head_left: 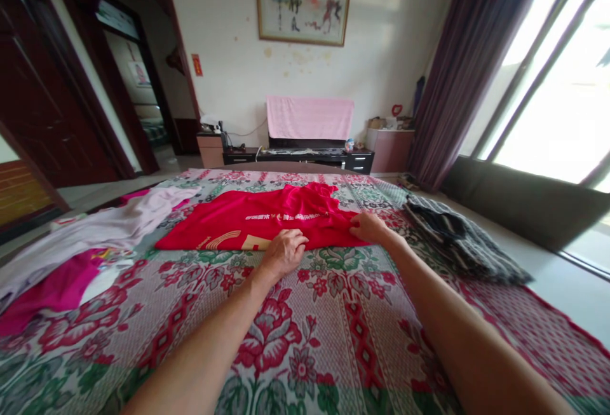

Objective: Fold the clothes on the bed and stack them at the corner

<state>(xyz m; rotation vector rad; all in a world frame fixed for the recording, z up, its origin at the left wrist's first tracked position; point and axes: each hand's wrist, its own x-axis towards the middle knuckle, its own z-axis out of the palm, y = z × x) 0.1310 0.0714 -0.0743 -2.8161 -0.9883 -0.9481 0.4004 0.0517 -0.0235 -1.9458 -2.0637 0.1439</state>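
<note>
A red T-shirt (229, 215) with white lettering and a gold print lies folded lengthwise on the flowered bed cover, its far side rumpled. My left hand (284, 251) rests at the middle of its near edge, fingers curled and closed on the cloth. At the shirt's right end, my right hand (369, 228) pinches the fabric; its fingertips are partly hidden by the cloth. Both hands are on the same garment, a short way apart.
The flowered cover (305, 326) spreads beneath everything. To the left lies a loose pile of pale and magenta clothes (109, 224). A dark striped folded garment (462, 237) sits at the right. Beyond the bed stands a low black cabinet (359, 162) with a pink cloth (309, 117) above it.
</note>
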